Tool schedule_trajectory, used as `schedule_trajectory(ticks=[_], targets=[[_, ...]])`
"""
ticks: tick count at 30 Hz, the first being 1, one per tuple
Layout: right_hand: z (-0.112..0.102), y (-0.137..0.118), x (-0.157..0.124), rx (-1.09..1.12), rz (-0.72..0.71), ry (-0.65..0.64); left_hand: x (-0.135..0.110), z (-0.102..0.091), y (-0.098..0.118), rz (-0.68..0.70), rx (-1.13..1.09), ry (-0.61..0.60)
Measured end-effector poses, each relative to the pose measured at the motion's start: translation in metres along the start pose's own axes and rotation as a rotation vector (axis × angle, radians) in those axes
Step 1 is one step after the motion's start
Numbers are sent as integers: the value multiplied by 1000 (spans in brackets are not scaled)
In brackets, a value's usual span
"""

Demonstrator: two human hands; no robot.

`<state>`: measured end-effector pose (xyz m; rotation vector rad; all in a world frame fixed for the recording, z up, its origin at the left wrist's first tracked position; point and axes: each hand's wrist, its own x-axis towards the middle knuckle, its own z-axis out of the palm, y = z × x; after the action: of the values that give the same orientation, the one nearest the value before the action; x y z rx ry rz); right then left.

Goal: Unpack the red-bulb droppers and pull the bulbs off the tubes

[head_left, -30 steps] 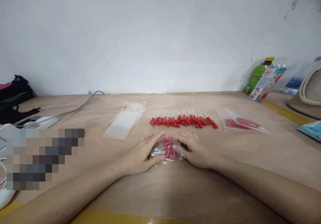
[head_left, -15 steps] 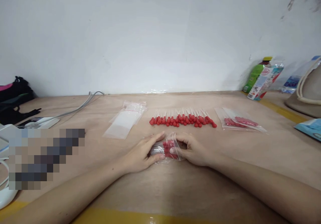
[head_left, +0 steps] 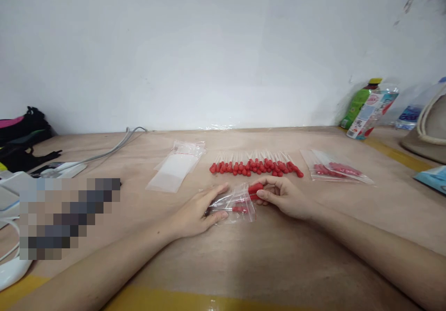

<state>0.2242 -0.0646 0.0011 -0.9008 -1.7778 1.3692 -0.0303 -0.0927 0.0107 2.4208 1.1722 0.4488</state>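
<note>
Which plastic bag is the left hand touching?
The front bag, between the left hand and right hand; the left-side bags and right-side bags lie farther back, untouched.

One head-worn camera; looks forward, down, close over the table [head_left: 209,264]; wall [head_left: 209,46] beyond.

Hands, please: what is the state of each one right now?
Left hand: holding the clear bag.
Right hand: closed, pinching red-headed sticks at the bag's mouth.
</note>
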Motion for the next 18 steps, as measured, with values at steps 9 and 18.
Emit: schedule_trajectory(ticks=[9,18], targets=[[-18,-7,6,71,114,41,0,-1,-3,-10,1,3],[-81,-61,11,-247,-208,484,1,-1,-3,-10,-17,7]])
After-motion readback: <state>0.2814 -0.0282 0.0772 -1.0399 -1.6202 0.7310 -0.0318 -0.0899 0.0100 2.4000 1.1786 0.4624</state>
